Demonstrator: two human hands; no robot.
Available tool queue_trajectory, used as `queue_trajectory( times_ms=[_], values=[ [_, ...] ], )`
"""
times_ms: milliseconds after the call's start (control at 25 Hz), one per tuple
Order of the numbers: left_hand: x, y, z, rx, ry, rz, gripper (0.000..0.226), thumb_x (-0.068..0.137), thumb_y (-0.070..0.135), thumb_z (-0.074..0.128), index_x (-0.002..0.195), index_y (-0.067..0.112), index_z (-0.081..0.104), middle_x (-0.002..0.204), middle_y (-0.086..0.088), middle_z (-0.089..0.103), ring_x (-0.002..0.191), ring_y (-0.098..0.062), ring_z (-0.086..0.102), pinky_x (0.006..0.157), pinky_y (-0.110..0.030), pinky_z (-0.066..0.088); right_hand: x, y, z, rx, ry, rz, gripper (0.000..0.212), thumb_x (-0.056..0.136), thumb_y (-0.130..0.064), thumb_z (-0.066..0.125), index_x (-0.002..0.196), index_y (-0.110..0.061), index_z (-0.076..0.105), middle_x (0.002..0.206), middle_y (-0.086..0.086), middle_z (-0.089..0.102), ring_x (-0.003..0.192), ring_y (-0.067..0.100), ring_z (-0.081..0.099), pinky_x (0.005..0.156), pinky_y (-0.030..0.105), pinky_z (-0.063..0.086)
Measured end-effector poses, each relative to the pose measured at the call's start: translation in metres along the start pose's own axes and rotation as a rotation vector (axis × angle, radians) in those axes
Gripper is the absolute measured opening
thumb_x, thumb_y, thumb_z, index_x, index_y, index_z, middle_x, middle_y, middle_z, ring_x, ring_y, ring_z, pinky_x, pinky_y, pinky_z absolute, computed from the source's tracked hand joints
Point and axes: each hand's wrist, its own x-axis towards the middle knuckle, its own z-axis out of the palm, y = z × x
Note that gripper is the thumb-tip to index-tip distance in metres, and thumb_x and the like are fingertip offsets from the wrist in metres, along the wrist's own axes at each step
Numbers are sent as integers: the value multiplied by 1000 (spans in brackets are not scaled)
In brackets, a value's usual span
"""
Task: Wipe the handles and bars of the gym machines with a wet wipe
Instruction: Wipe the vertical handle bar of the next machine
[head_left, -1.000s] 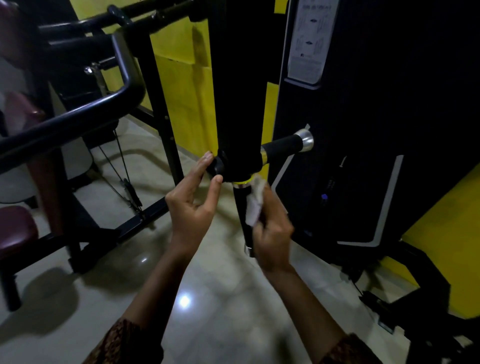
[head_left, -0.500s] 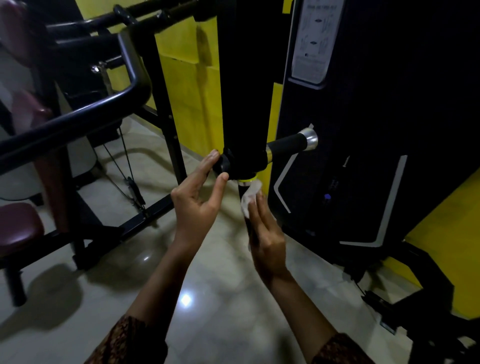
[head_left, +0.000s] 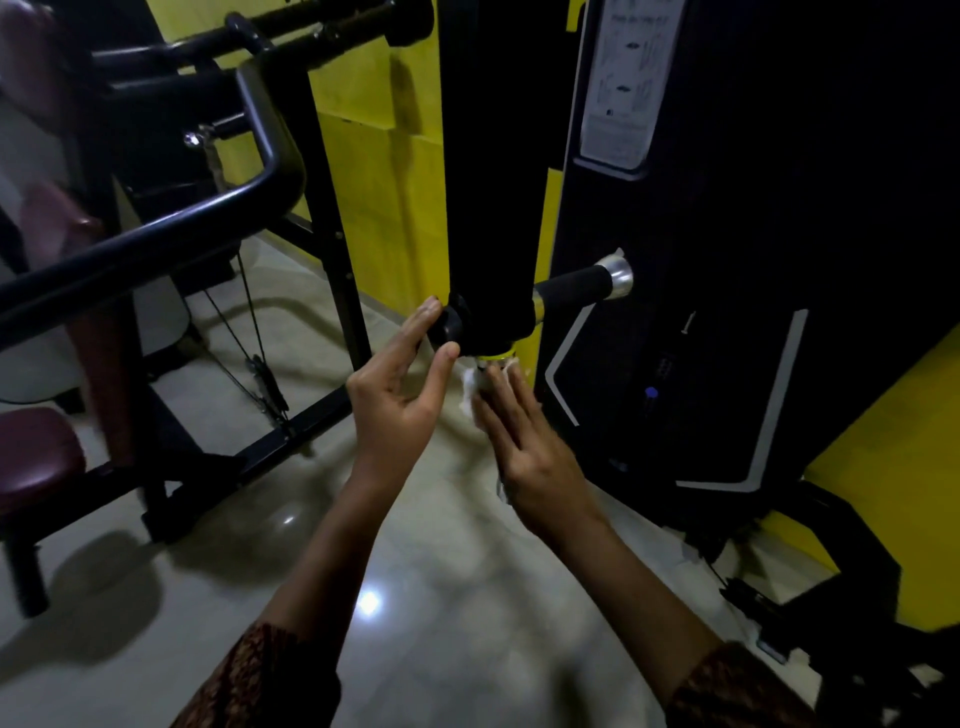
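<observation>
**Wipe pressed to the bar under the black column**
The label (head_left: 621, 78) on the machine panel is too blurred to read. The right grip (head_left: 524, 436) lies flat with fingers straight, pressing the crumpled white wipe (head_left: 470, 389) against the bar (head_left: 487, 376), just below the yellow ring (head_left: 496, 356). The left grip (head_left: 395, 384) is spread, with fingertips and thumb tip touching the black knob (head_left: 449, 325).

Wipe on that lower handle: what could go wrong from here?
The right hand presses the wipe on the lower handle with flat fingers, so it may slip out and drop. The left hand only touches the knob, so the handle may shift. The side handle could get skipped.
</observation>
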Motion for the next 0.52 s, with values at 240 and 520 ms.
queue_trajectory(
  times_ms=[240,520],
  values=[
    [3,-1,-4,31,-36,11,46,85,19,60,127,6,46,124,2,54,121,-13,53,100,-27,43,-77,30,10,60,-179,-182,49,89,6,46,137,-5,38,151,2,24,141,24,20,105,30,39],
    [1,1,0,-27,-6,-20,47,84,16,60,127,5,45,125,4,54,122,-9,51,100,-23,41,-3,6,-8,486,262,466,41,92,-19,48,131,-5,46,128,18,56,118,27,55,97,31,46]
  ],
)
